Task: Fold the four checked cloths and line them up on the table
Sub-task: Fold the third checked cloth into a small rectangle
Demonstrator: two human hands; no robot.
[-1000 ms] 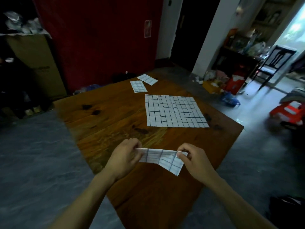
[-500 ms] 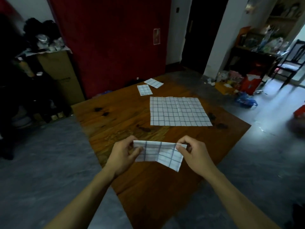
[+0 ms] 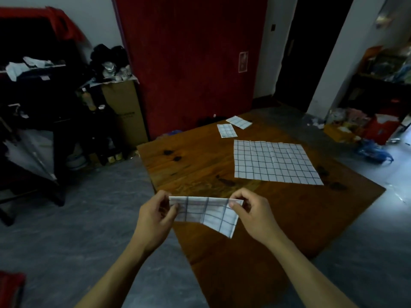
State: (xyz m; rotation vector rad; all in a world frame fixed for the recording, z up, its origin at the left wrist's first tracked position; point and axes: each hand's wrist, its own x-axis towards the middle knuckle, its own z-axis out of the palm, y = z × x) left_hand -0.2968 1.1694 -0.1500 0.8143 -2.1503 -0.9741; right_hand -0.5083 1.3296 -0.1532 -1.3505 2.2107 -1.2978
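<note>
Pinching a half-folded checked cloth [image 3: 205, 211] above the worktop's [image 3: 289, 218] near edge, left hand [image 3: 155, 215] and right hand [image 3: 253, 213] are gripping its ends; an unfolded cloth [image 3: 273, 162] is lying at one o'clock; two folded cloths [image 3: 226, 130] [image 3: 239, 122] beyond.

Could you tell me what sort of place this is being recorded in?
Probably a lived-in home: a low wooden table on a grey floor, a cluttered shelf by the doorway, and a cardboard box piled with household bits.
</note>
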